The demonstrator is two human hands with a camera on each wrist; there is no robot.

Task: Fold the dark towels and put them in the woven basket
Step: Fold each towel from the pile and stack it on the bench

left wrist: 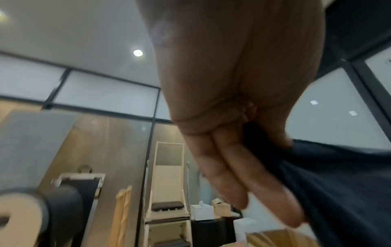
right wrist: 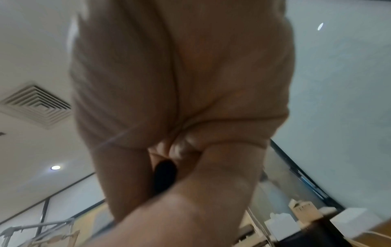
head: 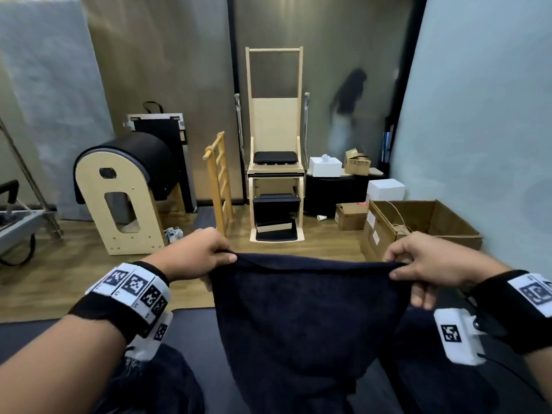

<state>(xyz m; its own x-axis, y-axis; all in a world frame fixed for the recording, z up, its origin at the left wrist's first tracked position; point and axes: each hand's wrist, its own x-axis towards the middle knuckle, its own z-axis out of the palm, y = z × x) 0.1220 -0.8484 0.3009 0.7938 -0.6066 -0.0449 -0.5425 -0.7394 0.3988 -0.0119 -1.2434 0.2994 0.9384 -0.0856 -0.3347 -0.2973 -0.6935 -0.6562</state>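
A dark navy towel [head: 301,321] hangs spread out in front of me, held up by its top edge. My left hand [head: 221,255] pinches the top left corner between thumb and fingers. The top right corner is pinched by my right hand [head: 394,265]. In the left wrist view my left hand's fingers [left wrist: 232,177] lie against the dark cloth [left wrist: 338,192]. A small fold of the towel [right wrist: 165,175] shows inside my right hand's grip in the right wrist view. More dark towel [head: 155,383] lies heaped at the lower left. No woven basket is in view.
A dark padded surface [head: 194,333] lies under the towel. Beyond it on the wooden floor stand a barrel-shaped apparatus [head: 125,192], a tall wooden chair [head: 274,162], a small ladder [head: 219,174] and an open cardboard box [head: 418,225]. A blurred person [head: 346,112] is at the back.
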